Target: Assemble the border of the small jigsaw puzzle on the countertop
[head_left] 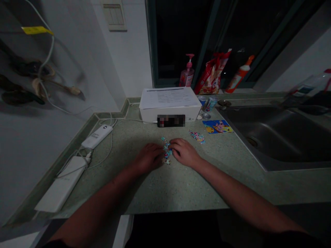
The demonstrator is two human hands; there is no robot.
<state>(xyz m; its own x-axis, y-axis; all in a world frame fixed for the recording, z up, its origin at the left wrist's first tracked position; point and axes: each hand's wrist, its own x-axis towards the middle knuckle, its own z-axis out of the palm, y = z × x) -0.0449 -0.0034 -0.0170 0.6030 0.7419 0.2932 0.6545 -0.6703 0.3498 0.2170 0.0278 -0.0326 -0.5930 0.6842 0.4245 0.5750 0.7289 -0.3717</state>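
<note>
A small heap of tiny blue, white and pink puzzle-like pieces [167, 151] lies on the speckled green countertop [176, 187], between my two hands. My left hand [148, 158] rests curled against the heap's left side. On its right side, the fingers of my right hand [184, 152] touch the pieces. Whether either hand pinches a piece is hidden. Farther back lies a second scatter of colourful pieces [197, 136], and beside it a bright cartoon picture card [217, 126].
A white box [169, 113] topped with printed paper stands behind the hands. A steel sink [274, 137] lies to the right. White power bricks [62, 184] and cables [111, 137] lie on the left. Pink soap [188, 72], a red bag [212, 74] and a cans [210, 104] stand at the back.
</note>
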